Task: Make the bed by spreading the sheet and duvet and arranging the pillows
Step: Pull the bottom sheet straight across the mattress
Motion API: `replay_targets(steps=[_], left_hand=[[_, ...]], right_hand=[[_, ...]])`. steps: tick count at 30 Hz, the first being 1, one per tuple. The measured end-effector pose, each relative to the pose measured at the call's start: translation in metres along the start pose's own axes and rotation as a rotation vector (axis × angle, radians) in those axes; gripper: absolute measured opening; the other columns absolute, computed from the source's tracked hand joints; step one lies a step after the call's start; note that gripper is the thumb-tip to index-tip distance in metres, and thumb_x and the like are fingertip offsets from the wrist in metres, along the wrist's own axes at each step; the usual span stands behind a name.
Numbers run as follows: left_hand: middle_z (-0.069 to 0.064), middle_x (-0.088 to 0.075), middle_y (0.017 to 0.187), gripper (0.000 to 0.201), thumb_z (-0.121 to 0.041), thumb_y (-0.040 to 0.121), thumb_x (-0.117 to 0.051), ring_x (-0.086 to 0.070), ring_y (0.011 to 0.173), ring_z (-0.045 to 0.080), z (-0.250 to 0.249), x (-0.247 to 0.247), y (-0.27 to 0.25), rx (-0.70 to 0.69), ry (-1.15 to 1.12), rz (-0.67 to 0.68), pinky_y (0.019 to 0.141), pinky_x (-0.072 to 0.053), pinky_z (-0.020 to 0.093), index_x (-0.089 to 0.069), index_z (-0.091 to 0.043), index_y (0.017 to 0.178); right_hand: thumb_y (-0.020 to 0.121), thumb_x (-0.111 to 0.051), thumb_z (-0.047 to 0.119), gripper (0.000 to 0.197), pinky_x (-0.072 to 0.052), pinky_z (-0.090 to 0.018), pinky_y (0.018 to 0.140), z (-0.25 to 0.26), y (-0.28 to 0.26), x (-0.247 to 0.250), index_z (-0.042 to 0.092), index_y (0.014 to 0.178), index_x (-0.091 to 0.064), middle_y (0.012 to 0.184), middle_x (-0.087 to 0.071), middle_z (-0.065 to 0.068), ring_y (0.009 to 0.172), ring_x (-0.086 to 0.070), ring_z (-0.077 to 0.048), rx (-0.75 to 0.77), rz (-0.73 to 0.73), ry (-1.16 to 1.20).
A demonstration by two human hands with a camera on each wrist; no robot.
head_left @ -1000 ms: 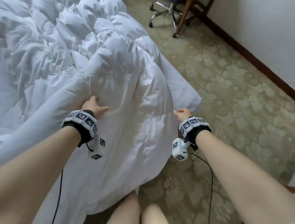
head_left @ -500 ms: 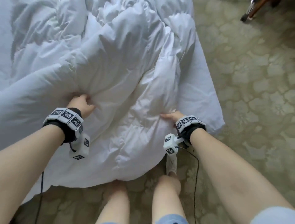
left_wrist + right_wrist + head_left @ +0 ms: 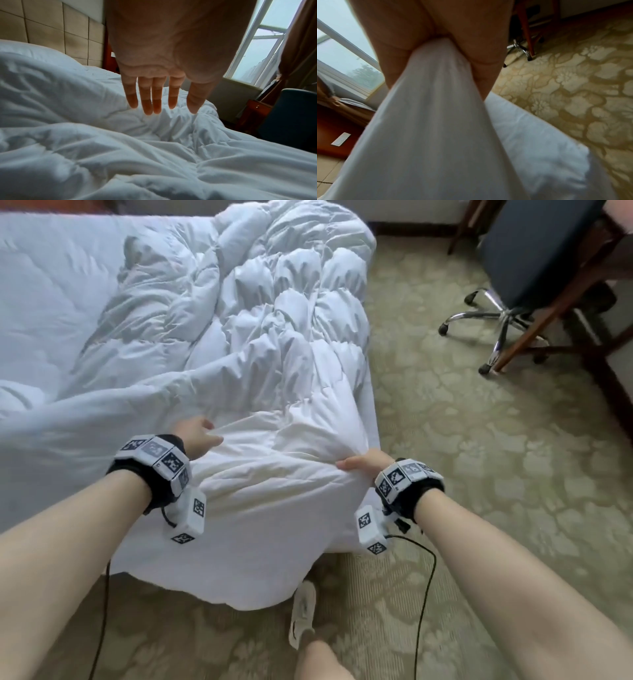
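Note:
A rumpled white duvet (image 3: pixel 267 344) lies bunched over the bed's near right corner and hangs toward the floor. My right hand (image 3: pixel 363 462) grips a gathered fold of the duvet (image 3: pixel 440 94) at the corner, and the cloth runs taut from my fist. My left hand (image 3: pixel 197 433) is over the duvet farther left; in the left wrist view its fingers (image 3: pixel 148 100) are straight and spread just above the fabric (image 3: pixel 154 155), holding nothing. A pillow (image 3: pixel 34 54) lies by the padded headboard. The white sheet (image 3: pixel 41 302) covers the mattress on the left.
A patterned beige carpet (image 3: pixel 479 457) surrounds the bed. A dark office chair (image 3: pixel 527 251) on a chrome wheeled base stands at the upper right by wooden desk legs (image 3: pixel 548 313). A window (image 3: pixel 267 44) with a brown curtain is beyond the bed. My foot in a white slipper (image 3: pixel 303 618) is under the corner.
My left hand has let go of the duvet and opened flat above it. The right hand still grips its fold, which is now drawn taut. The head view has lifted to show the whole bed.

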State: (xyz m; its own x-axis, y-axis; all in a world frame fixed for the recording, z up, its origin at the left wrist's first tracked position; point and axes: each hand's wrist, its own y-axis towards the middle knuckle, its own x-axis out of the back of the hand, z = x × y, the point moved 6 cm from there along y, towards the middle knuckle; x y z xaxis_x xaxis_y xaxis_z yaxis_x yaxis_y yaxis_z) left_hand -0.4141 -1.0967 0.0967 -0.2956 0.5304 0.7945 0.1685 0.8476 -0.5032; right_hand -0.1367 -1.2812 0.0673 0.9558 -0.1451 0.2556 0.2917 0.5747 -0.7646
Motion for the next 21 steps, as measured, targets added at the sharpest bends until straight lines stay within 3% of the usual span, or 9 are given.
replay_targets(steps=[3, 5, 7, 11, 14, 16, 17, 19, 21], left_hand=[[0.021, -0.057, 0.126, 0.047, -0.028, 0.084, -0.065, -0.056, 0.114, 0.035, -0.020, -0.015, -0.033, -0.044, -0.065, -0.007, 0.102, -0.043, 0.040, -0.053, -0.006, 0.124], [0.020, -0.056, 0.126, 0.046, -0.027, 0.085, -0.064, -0.056, 0.114, 0.035, -0.025, -0.032, -0.060, -0.058, -0.095, -0.005, 0.100, -0.043, 0.038, -0.053, -0.006, 0.125], [0.018, -0.056, 0.127, 0.044, -0.025, 0.086, -0.063, -0.055, 0.114, 0.033, -0.024, -0.053, -0.084, -0.060, -0.130, -0.009, 0.098, -0.042, 0.034, -0.053, -0.006, 0.125], [0.015, -0.059, 0.125, 0.043, -0.027, 0.086, -0.063, -0.055, 0.116, 0.031, -0.020, -0.070, -0.120, -0.026, -0.132, -0.029, 0.098, -0.040, 0.032, -0.054, -0.009, 0.124], [0.021, -0.057, 0.125, 0.043, -0.020, 0.086, -0.064, -0.053, 0.116, 0.033, -0.032, -0.063, -0.134, -0.014, -0.184, -0.038, 0.096, -0.040, 0.033, -0.053, -0.001, 0.124], [0.021, -0.059, 0.116, 0.034, -0.017, 0.087, -0.063, -0.054, 0.115, 0.035, -0.052, -0.052, -0.137, -0.037, -0.188, -0.084, 0.091, -0.040, 0.031, -0.057, -0.001, 0.116], [0.020, -0.060, 0.113, 0.030, -0.018, 0.087, -0.063, -0.055, 0.114, 0.035, -0.065, -0.047, -0.137, -0.046, -0.181, -0.109, 0.090, -0.040, 0.030, -0.058, -0.003, 0.113], [0.020, -0.061, 0.119, 0.037, -0.019, 0.086, -0.063, -0.056, 0.114, 0.033, -0.095, -0.042, -0.132, -0.042, -0.182, -0.140, 0.094, -0.041, 0.031, -0.058, -0.003, 0.119], [0.022, -0.060, 0.122, 0.043, -0.019, 0.086, -0.062, -0.057, 0.111, 0.033, -0.139, -0.042, -0.119, -0.060, -0.196, -0.142, 0.096, -0.043, 0.035, -0.054, 0.000, 0.124]], right_hand=[[0.072, -0.078, 0.025, 0.048, -0.047, -0.021, 0.053, -0.009, -0.028, 0.046, 0.003, 0.111, -0.060, 0.085, -0.063, -0.003, 0.073, -0.060, -0.017, 0.055, -0.070, -0.108], [0.068, -0.081, 0.024, 0.058, -0.055, -0.031, 0.075, -0.018, -0.049, 0.078, -0.002, 0.116, -0.060, 0.104, -0.067, -0.011, 0.093, -0.065, -0.026, 0.070, -0.142, -0.108], [0.070, -0.080, 0.022, 0.052, -0.050, -0.034, 0.080, -0.027, -0.072, 0.108, 0.001, 0.113, -0.060, 0.107, -0.064, -0.011, 0.097, -0.062, -0.028, 0.079, -0.208, -0.129], [0.079, -0.072, 0.011, 0.040, -0.043, -0.025, 0.069, -0.070, -0.082, 0.154, 0.000, 0.115, -0.061, 0.103, -0.061, -0.012, 0.089, -0.053, -0.020, 0.054, -0.363, -0.147], [0.083, -0.066, 0.010, 0.023, -0.042, -0.017, 0.044, -0.091, -0.074, 0.175, -0.005, 0.101, -0.063, 0.077, -0.058, -0.007, 0.065, -0.051, -0.019, 0.020, -0.368, -0.182], [0.086, -0.065, 0.012, 0.011, -0.037, -0.019, 0.043, -0.080, -0.070, 0.191, 0.003, 0.081, -0.060, 0.066, -0.051, -0.005, 0.054, -0.045, -0.015, 0.050, -0.359, -0.118], [0.088, -0.062, 0.011, 0.017, -0.036, -0.021, 0.045, -0.071, -0.072, 0.200, 0.008, 0.073, -0.055, 0.065, -0.049, -0.005, 0.054, -0.043, -0.015, 0.079, -0.360, -0.084], [0.093, -0.054, 0.008, 0.027, -0.039, -0.019, 0.041, -0.045, -0.076, 0.217, 0.011, 0.067, -0.047, 0.064, -0.046, -0.007, 0.055, -0.042, -0.014, 0.156, -0.320, 0.003], [0.095, -0.050, 0.006, 0.029, -0.035, -0.009, 0.030, -0.017, -0.073, 0.243, 0.011, 0.067, -0.045, 0.064, -0.045, -0.008, 0.055, -0.042, -0.014, 0.239, -0.276, 0.047]])
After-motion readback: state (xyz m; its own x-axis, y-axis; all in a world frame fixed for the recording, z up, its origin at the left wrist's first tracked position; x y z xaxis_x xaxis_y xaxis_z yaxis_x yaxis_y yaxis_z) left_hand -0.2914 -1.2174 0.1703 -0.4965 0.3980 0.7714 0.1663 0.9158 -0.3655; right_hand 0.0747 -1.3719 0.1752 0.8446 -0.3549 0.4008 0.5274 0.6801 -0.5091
